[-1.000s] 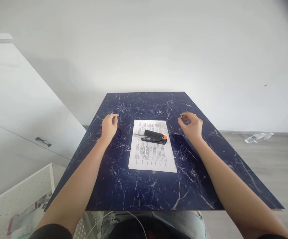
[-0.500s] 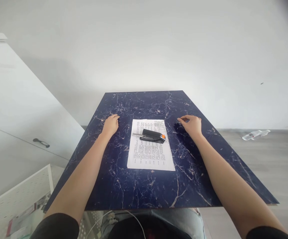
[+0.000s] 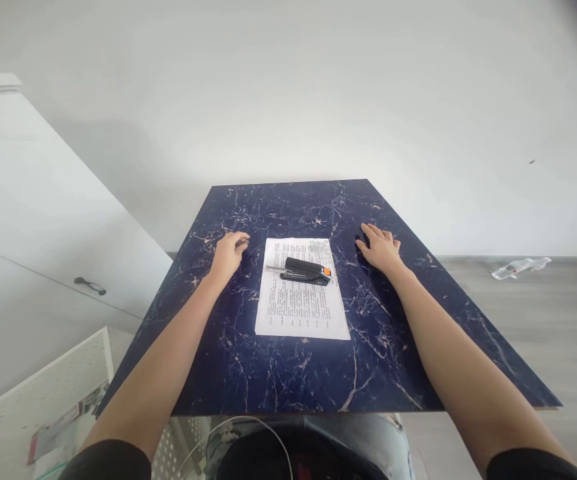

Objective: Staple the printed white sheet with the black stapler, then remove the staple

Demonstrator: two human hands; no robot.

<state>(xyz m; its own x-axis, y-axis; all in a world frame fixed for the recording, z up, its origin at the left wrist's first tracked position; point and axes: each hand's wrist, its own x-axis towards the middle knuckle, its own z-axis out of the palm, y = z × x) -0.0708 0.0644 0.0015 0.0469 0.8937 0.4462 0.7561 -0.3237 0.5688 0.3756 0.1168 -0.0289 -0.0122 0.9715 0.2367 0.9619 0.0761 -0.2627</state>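
A black stapler [image 3: 307, 271] with an orange end lies across printed sheets of paper [image 3: 302, 321] on the dark blue marbled table [image 3: 298, 383]. A thin metal rail pokes out of its left end. My left hand [image 3: 229, 253] is left of the paper, its fingers loosely curved, thumb apart from them, with nothing visible in it. To the right of the paper, my right hand [image 3: 381, 248] lies palm down near the tabletop with fingers spread, holding nothing. Neither hand touches the stapler or the paper.
A white cabinet [image 3: 48, 200] with a dark handle [image 3: 90, 287] stands at the left. Below it is a white perforated basket [image 3: 38, 380] with items inside. A clear plastic wrapper [image 3: 521, 268] lies on the floor at the right. A white cable [image 3: 273, 437] crosses my lap.
My right hand has gone from pinched fingers to spread ones. My left hand has shifted slightly right towards the paper, its thumb now showing. The stapler and paper stay in place.
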